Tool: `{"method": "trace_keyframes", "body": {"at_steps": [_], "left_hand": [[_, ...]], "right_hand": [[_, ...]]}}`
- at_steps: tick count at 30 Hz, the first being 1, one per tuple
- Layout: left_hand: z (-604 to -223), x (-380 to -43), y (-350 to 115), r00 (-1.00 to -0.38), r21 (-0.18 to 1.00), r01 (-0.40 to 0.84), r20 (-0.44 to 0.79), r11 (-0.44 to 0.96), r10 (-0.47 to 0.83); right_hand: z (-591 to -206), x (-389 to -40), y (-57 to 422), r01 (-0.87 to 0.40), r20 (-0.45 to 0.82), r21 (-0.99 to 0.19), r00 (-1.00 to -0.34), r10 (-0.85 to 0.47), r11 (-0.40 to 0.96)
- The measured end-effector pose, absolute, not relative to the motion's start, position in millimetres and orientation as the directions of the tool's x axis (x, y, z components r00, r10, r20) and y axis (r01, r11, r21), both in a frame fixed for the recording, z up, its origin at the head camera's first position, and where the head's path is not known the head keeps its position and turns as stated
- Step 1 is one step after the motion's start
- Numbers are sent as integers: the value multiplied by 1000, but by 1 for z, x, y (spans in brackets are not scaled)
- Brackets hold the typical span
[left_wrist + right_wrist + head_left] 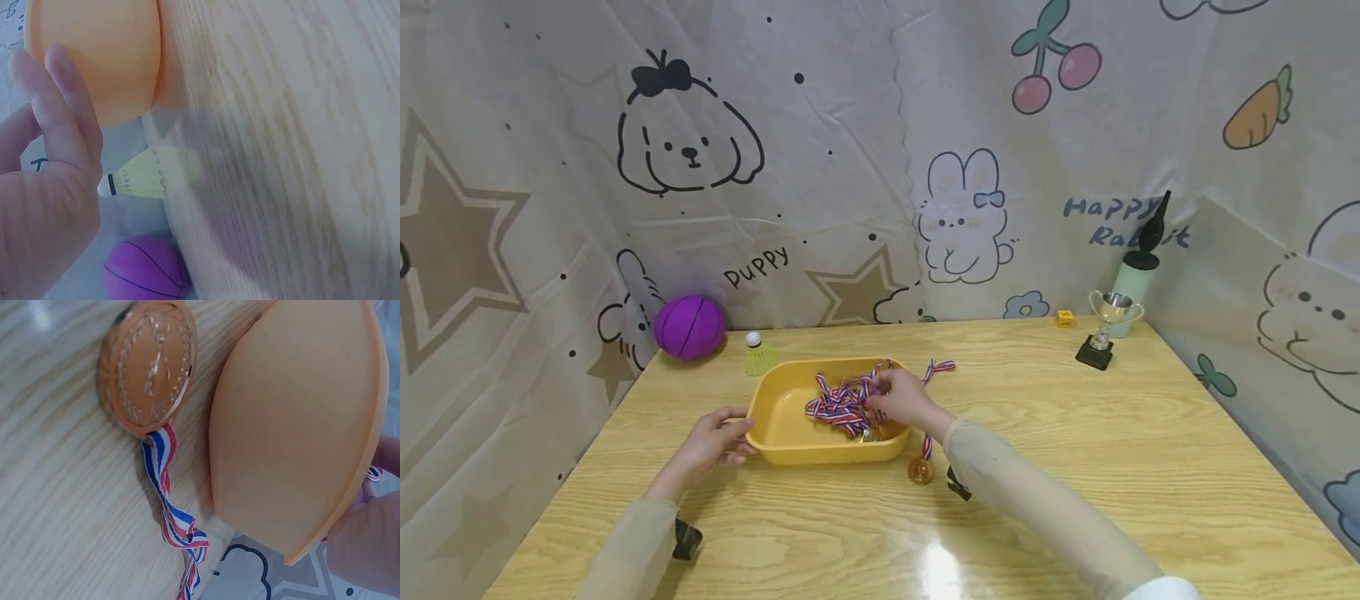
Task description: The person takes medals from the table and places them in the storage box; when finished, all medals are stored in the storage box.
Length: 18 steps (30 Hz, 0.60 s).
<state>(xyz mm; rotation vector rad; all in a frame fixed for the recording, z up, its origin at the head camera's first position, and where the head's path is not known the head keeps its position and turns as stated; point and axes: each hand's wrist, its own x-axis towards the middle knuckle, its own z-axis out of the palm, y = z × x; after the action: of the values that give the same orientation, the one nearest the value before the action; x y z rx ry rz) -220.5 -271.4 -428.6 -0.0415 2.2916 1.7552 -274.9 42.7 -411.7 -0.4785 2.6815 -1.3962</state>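
Note:
A yellow plastic basin (790, 417) stands on the table, holding a tangle of red, white and blue medal ribbons (842, 408) and a gold-coloured medal (869, 434). My right hand (904, 398) reaches over the basin's right side and pinches a striped ribbon; its fingertips are partly hidden in the right wrist view. Against the basin's left end, my left hand (711, 437) touches the rim with fairly straight fingers (59, 119). A bronze-coloured medal (150, 369) lies on the table beside the basin, its striped ribbon (181, 519) running back along the basin's right side.
Behind the basin's left end is a yellow shuttlecock (761, 357), with a purple ball (690, 327) farther left. At the back right stand a trophy cup (1105, 329), a pale green container with a black top (1131, 287) and a small yellow cube (1064, 318).

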Motion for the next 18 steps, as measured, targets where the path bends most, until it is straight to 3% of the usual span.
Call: {"method": "trace_keyframes", "body": {"at_steps": [7,18], "left_hand": [[-428,-221,-272,-967,944,-183,-223,274,124],[-430,-221,-271,-969,944,-182,-219,276,112]], "right_hand": [[-411,-275,41,-121,-19,-894,-952,-306,432],[-410,-273,44,-64,-62,-928,-945,-321,367]]}}
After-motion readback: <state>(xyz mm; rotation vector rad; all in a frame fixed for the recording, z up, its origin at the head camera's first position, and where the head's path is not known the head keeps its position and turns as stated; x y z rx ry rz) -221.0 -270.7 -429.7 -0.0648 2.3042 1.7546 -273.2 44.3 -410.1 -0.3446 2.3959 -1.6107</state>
